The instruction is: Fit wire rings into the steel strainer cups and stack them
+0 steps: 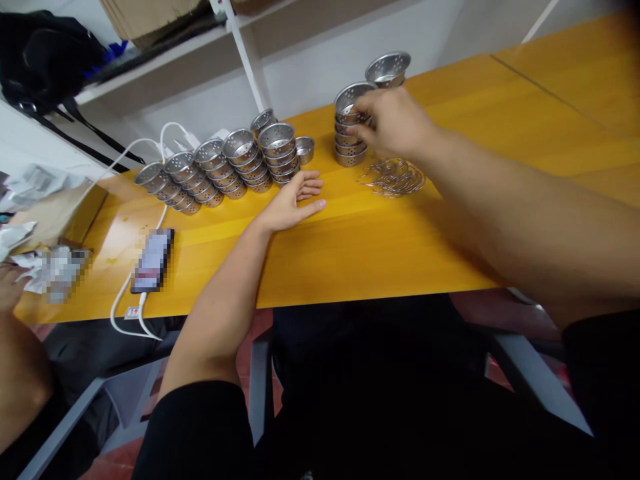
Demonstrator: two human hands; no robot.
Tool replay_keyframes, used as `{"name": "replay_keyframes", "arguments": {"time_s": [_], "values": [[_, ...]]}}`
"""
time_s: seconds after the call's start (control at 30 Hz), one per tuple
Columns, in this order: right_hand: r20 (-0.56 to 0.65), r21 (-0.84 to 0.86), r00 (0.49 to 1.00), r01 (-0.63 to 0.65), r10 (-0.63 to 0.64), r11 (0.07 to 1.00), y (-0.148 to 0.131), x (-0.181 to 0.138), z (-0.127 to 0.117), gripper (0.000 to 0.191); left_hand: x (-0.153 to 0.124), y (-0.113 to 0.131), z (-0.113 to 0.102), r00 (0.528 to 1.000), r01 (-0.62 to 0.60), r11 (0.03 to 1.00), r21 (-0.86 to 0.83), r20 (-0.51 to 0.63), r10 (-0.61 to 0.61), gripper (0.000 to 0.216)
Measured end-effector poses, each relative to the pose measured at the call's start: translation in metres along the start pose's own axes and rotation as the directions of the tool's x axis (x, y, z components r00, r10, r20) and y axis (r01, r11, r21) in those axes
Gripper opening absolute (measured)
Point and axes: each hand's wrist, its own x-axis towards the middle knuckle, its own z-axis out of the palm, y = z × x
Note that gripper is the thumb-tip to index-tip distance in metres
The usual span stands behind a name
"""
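Silvery metal, pierced with small holes, forms the cup stack [345, 130], which stands upright on the yellow table [310, 267]. The right hand [395, 123] is at the right side of this cup stack, thumb and fingers bent about its upper cups; whether they clamp a cup or merely lie against it, I cannot tell. The left hand [293, 203] is well apart from the other, to the left of the cup stack on its near side, fingers loosely spread and holding nothing. A tangle of thin wire pieces [395, 179] lies just beside the cup stack, on its near right. Another metal cup [387, 67] sits behind the cup stack, to the right. Left of the cup stack come a small cup [304, 150] and a close row of similar stacks [217, 163]. Farther left of the cup stack lie a phone [153, 261] with a white cable [120, 298] plugged in, and a co-worker's hand [7, 287].
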Motion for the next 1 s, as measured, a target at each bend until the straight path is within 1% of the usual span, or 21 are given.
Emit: {"name": "replay_keyframes", "arguments": {"time_s": [0.07,0.13,0.3,0.47,0.53,0.6,0.67,0.73,0.8,0.9,1.0], "values": [[-0.001,0.000,1.000,-0.016,0.016,1.000,-0.007,0.006,0.002,0.008,0.000,-0.001,0.000,1.000,-0.001,1.000,0.004,0.002,0.001,0.093],[0.022,-0.018,0.999,-0.043,0.044,0.999,-0.015,0.014,0.003,0.010,0.000,-0.001,0.000,1.000,-0.002,1.000,0.002,0.004,0.002,0.092],[0.076,-0.070,0.992,-0.097,0.102,0.993,-0.029,0.040,0.004,0.029,-0.002,-0.001,0.000,1.000,0.006,1.000,0.004,0.013,-0.006,0.090],[0.115,-0.080,0.986,-0.115,0.124,0.990,-0.028,0.062,0.003,0.046,-0.003,0.000,0.002,1.000,0.004,1.000,-0.012,0.012,-0.003,0.091],[0.105,-0.071,0.989,-0.101,0.109,0.992,-0.029,0.064,0.001,0.057,-0.003,0.001,0.002,1.000,0.010,1.000,-0.010,0.007,-0.010,0.090],[0.055,-0.054,0.996,-0.067,0.070,0.996,-0.034,0.062,-0.003,0.065,-0.003,0.001,0.003,1.000,0.014,1.000,-0.007,0.003,-0.014,0.089],[0.004,-0.037,1.000,-0.007,0.007,0.999,-0.041,0.059,-0.006,0.062,-0.002,0.000,0.003,1.000,0.013,1.000,-0.008,0.004,-0.013,0.089],[0.004,-0.004,0.998,0.063,-0.063,0.998,-0.049,0.060,-0.004,0.056,-0.002,0.000,0.003,1.000,0.013,1.000,-0.013,0.005,-0.013,0.089],[0.058,0.054,0.994,0.091,-0.095,0.994,-0.055,0.066,0.002,0.057,-0.001,-0.001,0.004,1.000,0.019,1.000,-0.016,0.004,-0.019,0.088],[0.144,0.143,0.985,0.070,-0.090,0.987,-0.056,0.087,0.020,0.072,-0.001,-0.004,0.004,1.000,0.028,0.999,-0.023,-0.001,-0.028,0.091],[0.189,0.187,0.975,0.084,-0.119,0.979,-0.052,0.116,0.042,0.082,-0.002,-0.006,0.005,1.000,0.029,0.999,-0.020,-0.003,-0.029,0.088]]}}
